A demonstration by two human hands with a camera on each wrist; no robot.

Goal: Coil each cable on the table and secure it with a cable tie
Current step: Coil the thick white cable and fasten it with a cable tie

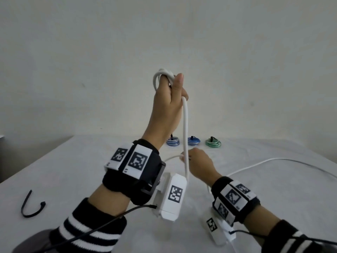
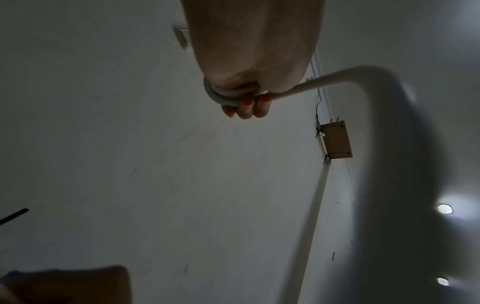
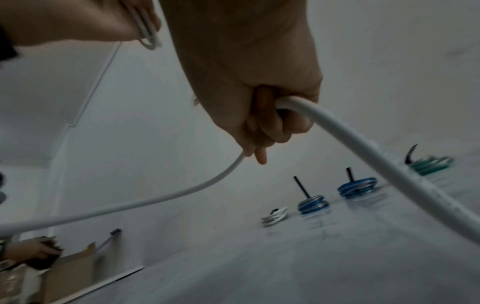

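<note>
My left hand [image 1: 170, 92] is raised high above the table and grips several loops of a white cable [image 1: 185, 128]; the loops [image 2: 223, 98] wrap around its curled fingers. From there the cable drops straight down to my right hand [image 1: 197, 161], which grips it [image 3: 363, 148] low over the table. The remaining length trails right across the cloth [image 1: 273, 160]. A loose black cable tie [image 1: 30, 205] lies curved at the near left.
Three tied coils sit at the table's far edge: blue-grey [image 1: 172, 141], blue [image 1: 193, 140] and green [image 1: 213, 142]. A small white tied coil [image 3: 275, 216] shows left of them in the right wrist view. A white cloth [image 1: 73, 179] covers the table.
</note>
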